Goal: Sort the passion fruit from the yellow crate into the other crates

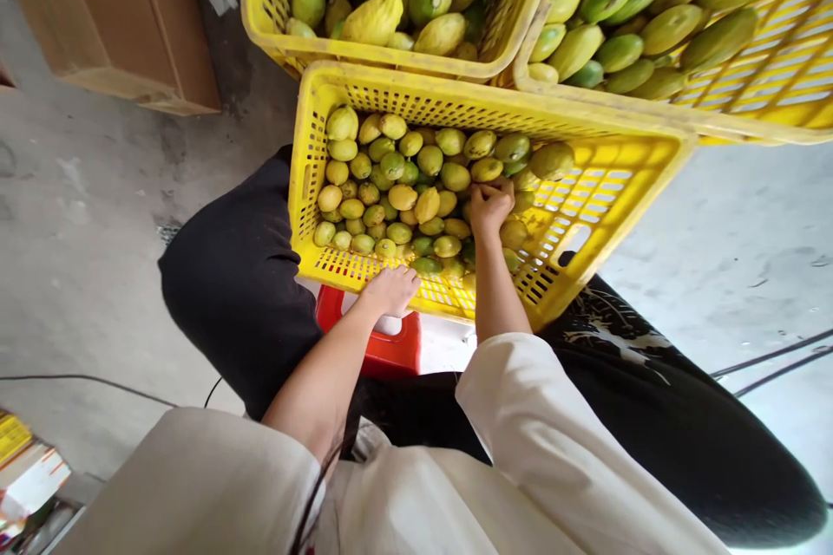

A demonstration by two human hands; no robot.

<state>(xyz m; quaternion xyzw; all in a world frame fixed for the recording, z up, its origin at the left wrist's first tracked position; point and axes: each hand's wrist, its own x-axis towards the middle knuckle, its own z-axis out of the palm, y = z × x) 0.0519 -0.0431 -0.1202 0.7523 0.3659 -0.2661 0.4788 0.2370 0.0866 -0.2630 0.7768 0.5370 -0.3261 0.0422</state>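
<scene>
A yellow plastic crate [618, 178] tilts toward me between my knees. Many small yellow-green, lemon-like fruits [428, 205] lie in its left and middle parts. My right hand [493, 206] reaches down among them at the right side of the pile, its fingers curled closed. Whatever is under those fingers is hidden. A larger greenish fruit [552, 161] lies just beyond that hand, to the right. At the crate's near rim, my left hand [391, 290] is closed over the edge, with its fingertips partly out of sight.
Behind stand two more yellow crates, one with mixed green and yellow fruits [370, 17], the other with long green fruits [621, 52]. A red stool [396, 347] shows beneath the near crate. A cardboard box [117, 17] stands at upper left. Black cables [774, 362] cross the floor.
</scene>
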